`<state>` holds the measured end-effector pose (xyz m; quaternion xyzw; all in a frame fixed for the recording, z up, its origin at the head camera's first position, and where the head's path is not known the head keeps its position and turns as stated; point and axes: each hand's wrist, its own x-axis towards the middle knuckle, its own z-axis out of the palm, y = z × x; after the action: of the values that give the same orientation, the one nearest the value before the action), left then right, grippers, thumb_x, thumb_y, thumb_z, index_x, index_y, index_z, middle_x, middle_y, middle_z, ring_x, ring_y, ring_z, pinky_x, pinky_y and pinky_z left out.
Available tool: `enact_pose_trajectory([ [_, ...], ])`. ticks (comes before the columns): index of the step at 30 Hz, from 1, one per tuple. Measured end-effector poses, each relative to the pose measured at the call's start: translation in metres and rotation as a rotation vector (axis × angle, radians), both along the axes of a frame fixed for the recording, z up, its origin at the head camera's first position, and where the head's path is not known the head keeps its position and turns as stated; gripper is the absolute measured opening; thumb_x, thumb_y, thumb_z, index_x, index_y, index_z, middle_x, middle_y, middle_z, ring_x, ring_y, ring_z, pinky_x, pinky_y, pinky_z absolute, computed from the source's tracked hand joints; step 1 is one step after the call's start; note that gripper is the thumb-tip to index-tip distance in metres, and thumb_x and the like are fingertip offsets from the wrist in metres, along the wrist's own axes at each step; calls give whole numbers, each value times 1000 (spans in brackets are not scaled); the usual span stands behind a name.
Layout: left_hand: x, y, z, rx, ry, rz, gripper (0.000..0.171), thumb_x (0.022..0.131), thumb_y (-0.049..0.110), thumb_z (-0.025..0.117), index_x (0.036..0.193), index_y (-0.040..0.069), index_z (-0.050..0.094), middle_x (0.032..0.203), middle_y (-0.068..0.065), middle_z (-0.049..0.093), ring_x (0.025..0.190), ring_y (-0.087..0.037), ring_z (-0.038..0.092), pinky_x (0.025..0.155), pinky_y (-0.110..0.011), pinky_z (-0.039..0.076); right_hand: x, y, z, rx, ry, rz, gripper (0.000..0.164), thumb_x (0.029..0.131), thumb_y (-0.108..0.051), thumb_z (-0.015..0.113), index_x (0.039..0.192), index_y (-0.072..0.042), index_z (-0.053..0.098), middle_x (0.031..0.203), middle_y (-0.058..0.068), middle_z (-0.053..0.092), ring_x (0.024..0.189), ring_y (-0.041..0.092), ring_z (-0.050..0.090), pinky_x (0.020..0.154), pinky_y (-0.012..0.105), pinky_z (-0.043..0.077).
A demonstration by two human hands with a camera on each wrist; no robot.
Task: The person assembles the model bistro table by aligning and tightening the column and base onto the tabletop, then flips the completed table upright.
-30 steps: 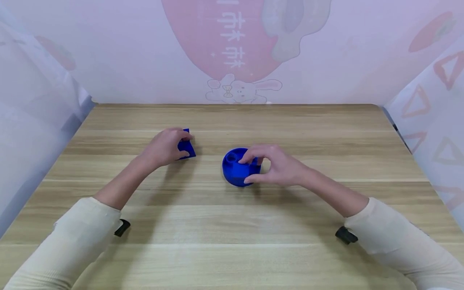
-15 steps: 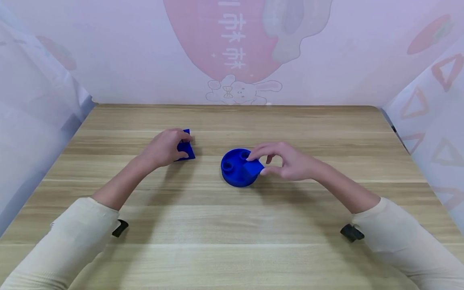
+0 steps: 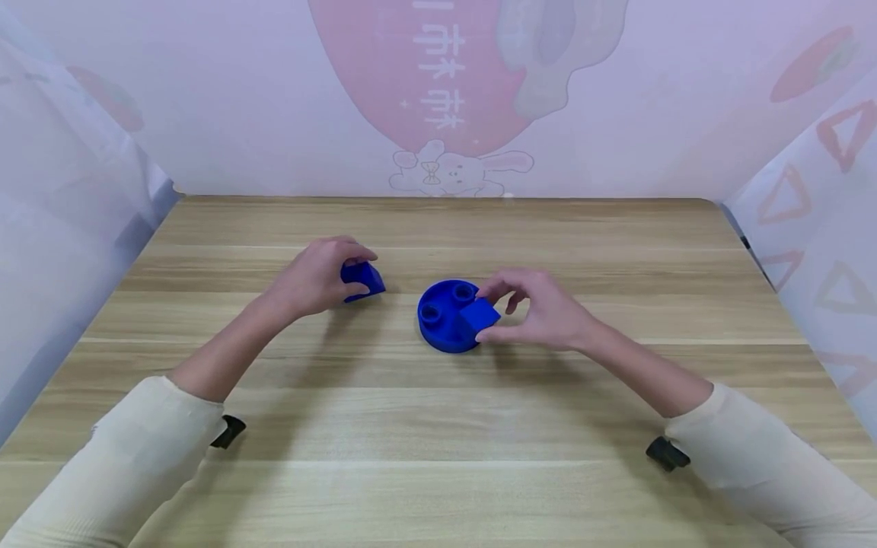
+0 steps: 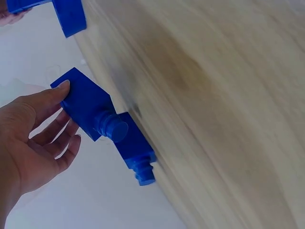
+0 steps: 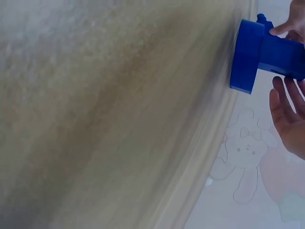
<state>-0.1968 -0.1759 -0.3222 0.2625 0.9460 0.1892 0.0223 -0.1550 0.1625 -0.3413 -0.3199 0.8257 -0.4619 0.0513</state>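
In the left wrist view, my left hand (image 4: pixel 33 138) pinches a blue block (image 4: pixel 86 102) with a ridged round peg on its end. A second blue block with a ridged peg (image 4: pixel 133 138) lies behind it; the hand hides this one in the head view. Near the table's middle sits a round blue base (image 3: pixel 445 342) with two open round sockets showing. My right hand (image 3: pixel 544 312) grips another blue block (image 3: pixel 479 316) between thumb and fingers, and this block stands on the base's right side. Whether its peg is in a socket is hidden.
A wood-grain table (image 3: pixel 438 449) carries everything. A pale printed curtain (image 3: pixel 240 99) rises at its far edge, with more hangings at both sides. Each cream sleeve (image 3: pixel 164 426) has a black clip-like part beside it.
My right hand has turned, and the block with the base has rotated, so two sockets now show. My left hand has shifted slightly right and tilted its blue block up.
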Motion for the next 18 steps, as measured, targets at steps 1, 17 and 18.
enact_pose_trajectory([
  [1,1,2,1,13,0,-3,42,85,-1,83,124,-9,69,119,-24,70,111,-40,66,97,-53,54,1,-1,-1,-6,-1,-14,46,71,-12,96,111,-2,73,105,7,76,96,21,70,78,53,60],
  [17,16,24,17,356,-54,-25,43,84,-1,84,125,-5,71,110,-18,71,99,-31,66,89,-51,58,-5,10,-5,-102,-134,-78,41,79,1,87,117,7,71,112,17,73,99,27,70,79,37,61],
  [18,17,26,18,387,-73,-26,43,84,-1,84,125,-5,71,111,-18,71,99,-30,66,90,-51,58,-7,12,-6,-111,-133,-65,40,80,3,85,117,7,72,113,18,72,99,27,70,79,35,61],
])
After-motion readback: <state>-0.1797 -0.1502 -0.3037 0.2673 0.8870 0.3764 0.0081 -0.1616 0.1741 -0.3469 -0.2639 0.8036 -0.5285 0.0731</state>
